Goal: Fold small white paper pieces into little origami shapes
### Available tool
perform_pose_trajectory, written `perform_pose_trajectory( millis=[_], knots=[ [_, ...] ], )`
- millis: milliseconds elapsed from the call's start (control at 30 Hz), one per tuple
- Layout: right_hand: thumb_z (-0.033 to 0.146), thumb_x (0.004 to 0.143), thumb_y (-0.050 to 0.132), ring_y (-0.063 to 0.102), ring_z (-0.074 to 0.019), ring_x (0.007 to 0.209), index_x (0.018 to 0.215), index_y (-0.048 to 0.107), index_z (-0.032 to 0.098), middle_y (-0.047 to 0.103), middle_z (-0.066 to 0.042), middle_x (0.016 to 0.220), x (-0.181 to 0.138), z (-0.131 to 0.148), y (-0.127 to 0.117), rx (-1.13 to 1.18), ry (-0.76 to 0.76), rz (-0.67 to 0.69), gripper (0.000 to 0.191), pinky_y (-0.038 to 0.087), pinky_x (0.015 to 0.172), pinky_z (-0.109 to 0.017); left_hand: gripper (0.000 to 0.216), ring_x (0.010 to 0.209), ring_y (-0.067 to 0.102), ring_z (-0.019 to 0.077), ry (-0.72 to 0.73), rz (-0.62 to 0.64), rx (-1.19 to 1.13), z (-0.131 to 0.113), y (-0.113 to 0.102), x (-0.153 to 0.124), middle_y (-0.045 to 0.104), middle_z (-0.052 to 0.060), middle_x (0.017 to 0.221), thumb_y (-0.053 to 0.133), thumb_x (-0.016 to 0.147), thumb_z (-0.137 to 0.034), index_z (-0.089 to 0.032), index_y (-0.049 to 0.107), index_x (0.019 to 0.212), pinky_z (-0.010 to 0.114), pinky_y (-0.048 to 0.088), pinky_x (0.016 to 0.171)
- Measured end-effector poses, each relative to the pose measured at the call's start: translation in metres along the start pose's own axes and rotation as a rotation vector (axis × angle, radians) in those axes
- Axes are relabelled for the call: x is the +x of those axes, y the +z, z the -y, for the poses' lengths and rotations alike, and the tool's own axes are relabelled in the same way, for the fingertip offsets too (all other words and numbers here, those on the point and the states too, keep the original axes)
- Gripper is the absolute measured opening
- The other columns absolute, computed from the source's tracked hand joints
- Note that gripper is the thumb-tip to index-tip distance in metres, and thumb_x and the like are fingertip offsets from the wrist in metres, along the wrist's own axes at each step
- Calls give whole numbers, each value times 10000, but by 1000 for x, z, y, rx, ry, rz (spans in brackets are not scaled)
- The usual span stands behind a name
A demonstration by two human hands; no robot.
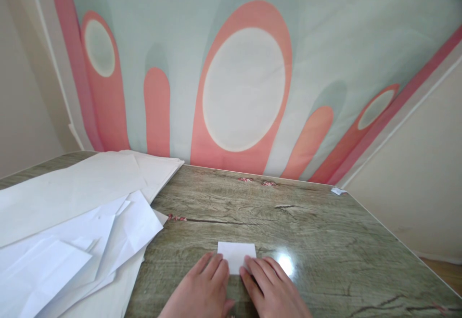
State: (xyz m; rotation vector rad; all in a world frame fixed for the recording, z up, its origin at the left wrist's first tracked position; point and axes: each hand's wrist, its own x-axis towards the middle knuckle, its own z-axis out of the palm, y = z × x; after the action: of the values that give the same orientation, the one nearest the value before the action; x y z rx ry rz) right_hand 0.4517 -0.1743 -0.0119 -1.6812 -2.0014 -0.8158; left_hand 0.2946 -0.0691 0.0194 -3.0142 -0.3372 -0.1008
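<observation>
A small white piece of paper (236, 253), rectangular and seemingly folded, lies flat on the wood-grain table (231, 202) near its front. My left hand (202, 286) grips the paper at its left edge, fingers bent and close together, with the thumb low beside the near side. At the right edge, my right hand (272, 286) presses its fingertips and thumb onto the paper. Both hands hide the near corners, so I cannot see how many layers it has.
Large white sheets (72, 183) are stacked on the left, with several creased papers (119, 241) on top. A little white scrap (338, 191) lies at the far right corner. Reddish marks (269, 183) dot the tabletop. Behind stands a patterned backdrop (176, 19).
</observation>
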Motion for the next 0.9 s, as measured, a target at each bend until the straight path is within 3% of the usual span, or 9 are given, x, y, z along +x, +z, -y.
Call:
perform_pose_trajectory(
  millis=[300, 467, 733, 900],
  knots=[
    [143, 933, 416, 633, -172, 826, 957, 646, 178, 705, -51, 950, -5, -1, 4, -6, -4, 24, 234, 489, 782, -310, 306, 1144, 535, 289, -51, 56, 96, 2, 2, -7, 598, 154, 1218, 553, 820, -114, -109, 655, 1108, 413, 447, 936],
    [132, 926, 435, 638, -166, 832, 940, 657, 191, 704, -43, 945, -6, -2, 4, 11, 20, 35, 230, 496, 788, -304, 267, 1138, 539, 282, -14, 31, 56, 3, 4, -6, 625, 158, 1174, 521, 828, -119, -78, 686, 1034, 386, 437, 947],
    [123, 872, 512, 633, -174, 799, 906, 656, 169, 708, -38, 921, -11, -9, -1, -65, -25, 105, 154, 479, 764, -286, 345, 1130, 546, 281, -9, 44, 42, -1, 6, -5, 612, 179, 1186, 505, 810, -116, -43, 622, 1127, 378, 431, 948],
    [109, 856, 504, 613, -195, 766, 887, 669, 139, 707, -73, 885, -19, -12, 3, -70, 18, 99, 171, 457, 712, -304, 331, 1109, 559, 303, 1, -13, 24, -1, 14, -6, 616, 210, 1165, 510, 824, -148, -30, 627, 1110, 405, 445, 925]
  ],
)
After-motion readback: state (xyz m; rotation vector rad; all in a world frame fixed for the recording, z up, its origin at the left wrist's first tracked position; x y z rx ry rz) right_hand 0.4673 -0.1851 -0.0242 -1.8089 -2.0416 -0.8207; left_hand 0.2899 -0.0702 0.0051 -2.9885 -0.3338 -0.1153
